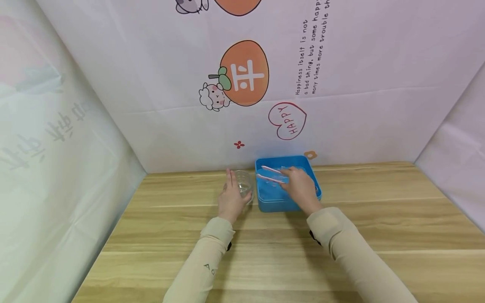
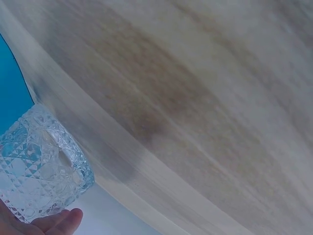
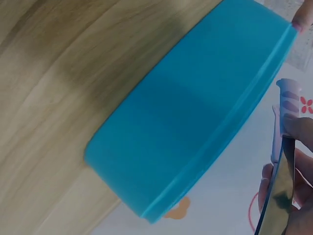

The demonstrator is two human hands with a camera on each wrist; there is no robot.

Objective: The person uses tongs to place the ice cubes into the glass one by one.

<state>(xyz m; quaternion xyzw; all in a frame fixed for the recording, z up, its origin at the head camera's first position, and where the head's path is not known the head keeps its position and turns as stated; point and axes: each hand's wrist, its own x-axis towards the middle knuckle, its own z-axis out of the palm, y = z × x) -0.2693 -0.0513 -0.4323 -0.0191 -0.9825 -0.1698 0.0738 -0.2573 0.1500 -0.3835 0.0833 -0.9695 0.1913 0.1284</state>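
Note:
My left hand grips a clear glass standing on the table beside the blue box, fingers along its left side and thumb on its right. The left wrist view shows the cut diamond pattern of the glass. In my right hand is a pair of metal tongs with pink tips, pinched between thumb and fingers. The two tips stand apart over the left part of the blue box. Small clear pieces lie in the box under the tongs.
A wooden table carries everything. Right behind the box and glass rises a white printed sheet, and another white sheet hangs along the left side. The box walls stand up around its contents.

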